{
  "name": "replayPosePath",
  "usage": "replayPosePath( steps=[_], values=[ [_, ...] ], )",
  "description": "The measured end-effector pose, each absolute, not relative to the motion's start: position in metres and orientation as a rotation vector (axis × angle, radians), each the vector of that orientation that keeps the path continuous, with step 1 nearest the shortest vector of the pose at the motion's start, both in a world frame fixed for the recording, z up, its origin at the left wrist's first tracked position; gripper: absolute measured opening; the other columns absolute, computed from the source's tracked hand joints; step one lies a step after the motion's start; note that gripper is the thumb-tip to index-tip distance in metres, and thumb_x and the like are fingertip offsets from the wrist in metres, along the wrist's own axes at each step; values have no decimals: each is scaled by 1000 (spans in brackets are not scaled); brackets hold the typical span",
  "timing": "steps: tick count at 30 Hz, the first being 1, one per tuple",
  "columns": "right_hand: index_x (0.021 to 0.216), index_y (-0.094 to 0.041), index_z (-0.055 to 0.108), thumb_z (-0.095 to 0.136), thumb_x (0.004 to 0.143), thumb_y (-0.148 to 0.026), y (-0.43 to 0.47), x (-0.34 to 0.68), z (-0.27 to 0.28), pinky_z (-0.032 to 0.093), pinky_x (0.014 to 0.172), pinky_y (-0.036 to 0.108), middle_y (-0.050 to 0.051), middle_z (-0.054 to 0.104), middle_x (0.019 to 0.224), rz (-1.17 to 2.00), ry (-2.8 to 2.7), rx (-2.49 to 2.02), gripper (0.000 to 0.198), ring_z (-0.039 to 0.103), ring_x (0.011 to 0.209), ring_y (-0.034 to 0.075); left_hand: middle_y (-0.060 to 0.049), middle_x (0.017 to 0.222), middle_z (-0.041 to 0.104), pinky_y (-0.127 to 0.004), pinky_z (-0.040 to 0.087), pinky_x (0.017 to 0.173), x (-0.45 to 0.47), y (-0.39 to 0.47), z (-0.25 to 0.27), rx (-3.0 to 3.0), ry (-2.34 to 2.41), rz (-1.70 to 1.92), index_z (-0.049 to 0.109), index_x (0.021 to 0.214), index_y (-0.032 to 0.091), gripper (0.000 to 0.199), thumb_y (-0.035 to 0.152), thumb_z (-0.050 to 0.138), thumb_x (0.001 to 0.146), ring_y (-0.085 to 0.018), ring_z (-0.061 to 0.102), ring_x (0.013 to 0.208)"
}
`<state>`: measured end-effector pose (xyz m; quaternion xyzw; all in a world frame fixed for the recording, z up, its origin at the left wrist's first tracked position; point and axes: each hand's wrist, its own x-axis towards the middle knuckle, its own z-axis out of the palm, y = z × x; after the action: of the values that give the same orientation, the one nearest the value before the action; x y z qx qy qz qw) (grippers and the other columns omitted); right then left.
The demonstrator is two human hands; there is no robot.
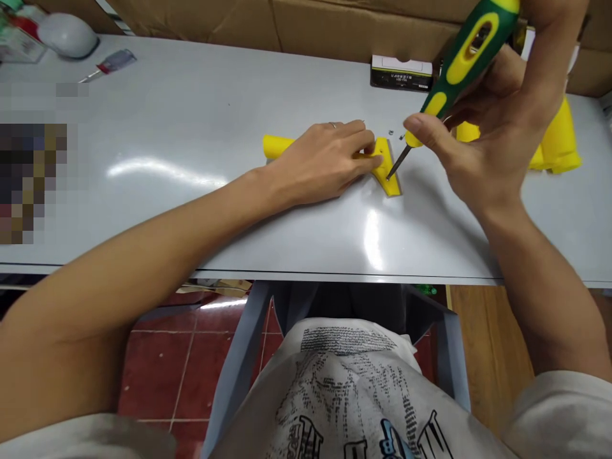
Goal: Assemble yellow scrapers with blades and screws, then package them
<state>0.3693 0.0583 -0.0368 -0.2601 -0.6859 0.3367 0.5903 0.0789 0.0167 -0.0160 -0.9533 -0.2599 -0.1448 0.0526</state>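
A yellow scraper [384,150] lies on the white table, its handle running leftward under my left hand [325,159]. The fingers of that hand are closed around the handle near the head, pressing it against the tabletop. My right hand [497,143] grips a green and yellow screwdriver [449,76] that slants down to the left. The screwdriver's tip meets a small screw spot on the lower part of the scraper's head. A few tiny metal pieces [391,132], perhaps screws, lie just beyond the head.
More yellow parts [564,140] lie behind my right hand. A black and white box [401,72] stands against the cardboard [329,29] at the back. A clear-handled screwdriver [117,60] and a white rounded object [67,35] sit at the far left. The table edge [344,277] is in front of me.
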Motion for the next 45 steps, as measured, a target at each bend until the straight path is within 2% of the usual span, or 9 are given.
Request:
replayPosePath(
  steps=[2, 5, 10, 19, 26, 32, 39, 42, 45],
  values=[
    [181, -52, 47, 86, 73, -115, 64, 356, -50, 75, 72, 41, 2, 74, 106, 259, -1489, -835, 131, 80, 89, 28, -17, 133, 78, -57, 67, 97, 79, 17, -16, -2897, -789, -448, 81, 149, 26, 49, 26, 39, 125, -41, 79, 132],
    [172, -54, 46, 61, 97, -110, 52, 340, -43, 68, 70, 47, 2, 66, 97, -310, -1500, -917, 95, 65, 72, 26, -16, 125, 78, -56, 67, 95, 78, 16, -15, -2907, -789, -509, 84, 145, 28, 47, 30, 40, 127, -40, 80, 129],
    [171, -61, 44, 58, 116, -82, 27, 337, -15, 67, 74, 39, -4, 75, 111, -169, -1711, -626, 60, 71, 77, 20, -16, 124, 79, -55, 66, 92, 76, 15, -12, -2966, -852, -544, 87, 144, 30, 47, 34, 44, 128, -40, 79, 126],
    [178, -54, 50, 83, 73, -115, 68, 359, -37, 67, 68, 36, 0, 79, 120, 330, -1789, -569, 126, 79, 98, 25, -16, 126, 79, -50, 64, 89, 72, 16, -13, -2949, -828, -538, 88, 145, 30, 47, 34, 45, 129, -37, 79, 122],
    [172, -51, 45, 61, 85, -118, 45, 357, -30, 63, 68, 42, 5, 73, 118, 114, -1648, -726, 111, 70, 87, 27, -16, 124, 79, -50, 64, 91, 79, 7, -17, -2884, -848, -551, 88, 142, 25, 47, 27, 44, 127, -37, 79, 124],
    [160, -49, 44, 41, 101, -105, 43, 335, -31, 61, 75, 50, 0, 51, 83, -186, -1463, -773, 82, 48, 59, 24, -16, 120, 78, -51, 65, 95, 88, -8, -24, -2830, -920, -648, 86, 143, 21, 50, 22, 39, 127, -37, 78, 125],
    [158, -45, 55, 51, 100, -104, 37, 330, -26, 70, 87, 55, 4, 61, 94, -87, -1373, -802, 82, 61, 75, 29, -17, 125, 81, -49, 64, 90, 85, 1, -18, -2834, -851, -512, 87, 141, 21, 48, 23, 40, 127, -37, 79, 124],
    [166, -49, 53, 40, 104, -110, 16, 343, 2, 71, 95, 51, 7, 67, 121, 138, -1470, -670, 88, 71, 103, 30, -16, 125, 82, -49, 65, 89, 78, 11, -14, -2905, -826, -546, 88, 142, 27, 45, 29, 46, 127, -37, 80, 123],
    [166, -48, 56, 61, 106, -102, 12, 350, 12, 72, 107, 49, 5, 69, 116, 375, -1752, -823, 81, 75, 115, 30, -15, 125, 84, -49, 66, 87, 71, 19, -10, -2956, -815, -577, 89, 144, 36, 44, 33, 48, 127, -37, 81, 123]
  ],
)
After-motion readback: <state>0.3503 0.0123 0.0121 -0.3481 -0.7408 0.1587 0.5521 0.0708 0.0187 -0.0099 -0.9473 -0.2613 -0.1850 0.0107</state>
